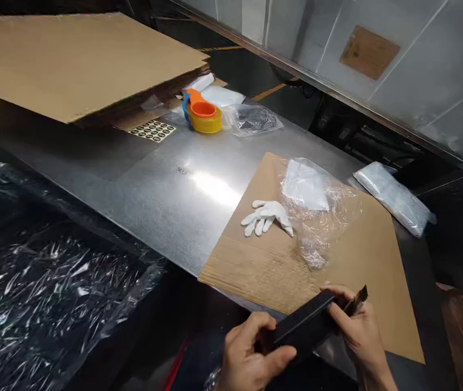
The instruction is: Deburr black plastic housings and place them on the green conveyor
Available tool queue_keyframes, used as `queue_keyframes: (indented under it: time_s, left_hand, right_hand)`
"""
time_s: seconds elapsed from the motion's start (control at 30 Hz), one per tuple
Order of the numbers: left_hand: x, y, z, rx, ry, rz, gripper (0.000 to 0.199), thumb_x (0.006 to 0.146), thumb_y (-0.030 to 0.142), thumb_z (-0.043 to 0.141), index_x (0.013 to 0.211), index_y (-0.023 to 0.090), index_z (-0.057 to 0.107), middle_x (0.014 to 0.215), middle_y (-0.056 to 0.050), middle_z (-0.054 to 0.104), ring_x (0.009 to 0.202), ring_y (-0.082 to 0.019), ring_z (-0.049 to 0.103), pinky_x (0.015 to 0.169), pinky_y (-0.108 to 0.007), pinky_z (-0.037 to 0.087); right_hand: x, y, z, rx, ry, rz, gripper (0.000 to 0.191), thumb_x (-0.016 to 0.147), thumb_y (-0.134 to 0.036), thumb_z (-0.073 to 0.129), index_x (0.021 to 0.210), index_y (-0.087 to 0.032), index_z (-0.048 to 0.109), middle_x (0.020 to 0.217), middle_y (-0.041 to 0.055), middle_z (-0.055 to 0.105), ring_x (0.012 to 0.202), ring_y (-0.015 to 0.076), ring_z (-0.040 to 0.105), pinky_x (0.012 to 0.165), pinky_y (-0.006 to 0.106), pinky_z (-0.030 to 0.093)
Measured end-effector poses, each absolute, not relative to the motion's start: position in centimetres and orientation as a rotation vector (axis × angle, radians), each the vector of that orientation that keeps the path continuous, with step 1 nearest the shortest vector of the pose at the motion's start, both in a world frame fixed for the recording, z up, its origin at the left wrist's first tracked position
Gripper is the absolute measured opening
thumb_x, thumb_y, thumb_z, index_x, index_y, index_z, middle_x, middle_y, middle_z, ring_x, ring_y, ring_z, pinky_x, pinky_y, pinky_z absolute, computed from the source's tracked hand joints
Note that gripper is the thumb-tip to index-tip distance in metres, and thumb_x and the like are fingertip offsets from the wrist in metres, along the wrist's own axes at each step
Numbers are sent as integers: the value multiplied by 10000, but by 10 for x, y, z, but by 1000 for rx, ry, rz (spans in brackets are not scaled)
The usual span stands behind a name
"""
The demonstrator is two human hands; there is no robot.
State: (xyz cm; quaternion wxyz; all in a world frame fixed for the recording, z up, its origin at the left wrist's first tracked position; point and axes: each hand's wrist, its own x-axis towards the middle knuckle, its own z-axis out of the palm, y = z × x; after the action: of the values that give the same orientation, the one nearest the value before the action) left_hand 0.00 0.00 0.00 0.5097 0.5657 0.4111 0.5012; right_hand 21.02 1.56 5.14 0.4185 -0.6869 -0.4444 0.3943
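black bar [306,325] sits between both hands' fingertips, cardboard sheet [255,266] beyond them. Probably light and stiff, smooth faces maybe slippery; fragility can't tell. Best held by the ends, thumb opposing fingers. Left hand [249,353]: thumb and fingers gripping the near end, coming in from below. Right hand [357,326]: fingers closed on the far end, thin dark strip [359,298] sticking out past its thumb
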Motion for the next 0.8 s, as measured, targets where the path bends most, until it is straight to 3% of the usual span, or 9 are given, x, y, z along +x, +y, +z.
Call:
queue_keyframes:
  time_s: [0.3, 0.5, 0.8]
  left_hand:
    - [0, 13, 6, 1469, 944, 1236, 258, 744, 350, 680, 944, 209, 600, 662, 1, 582, 519, -101, 514, 468, -185, 418]
    - [1, 4, -2, 1273, 1014, 1162, 272, 710, 399, 697, 814, 186, 562, 585, 16, 540, 490, -102, 503, 458, -183, 432]
    - [-2, 19, 12, 1534, 855, 1155, 286, 804, 331, 607, 1026, 151, 632, 708, -53, 653, 587, -136, 593, 523, -207, 470]
  right_hand:
    - [209, 15, 48, -1748, -1101, 1015, 200, 685, -354, 706, 832, -218, 714, 764, 35, 702, 677, 161, 642, 593, 199, 504]
    - [209, 15, 47, -1759, -1101, 1009, 195, 683, -368, 707, 818, -228, 714, 750, 28, 697, 659, 149, 622, 586, 194, 490]
    - [210, 15, 46, -1762, -1079, 1062, 223, 676, -388, 704, 822, -220, 703, 752, 26, 684, 678, 156, 611, 604, 213, 479]
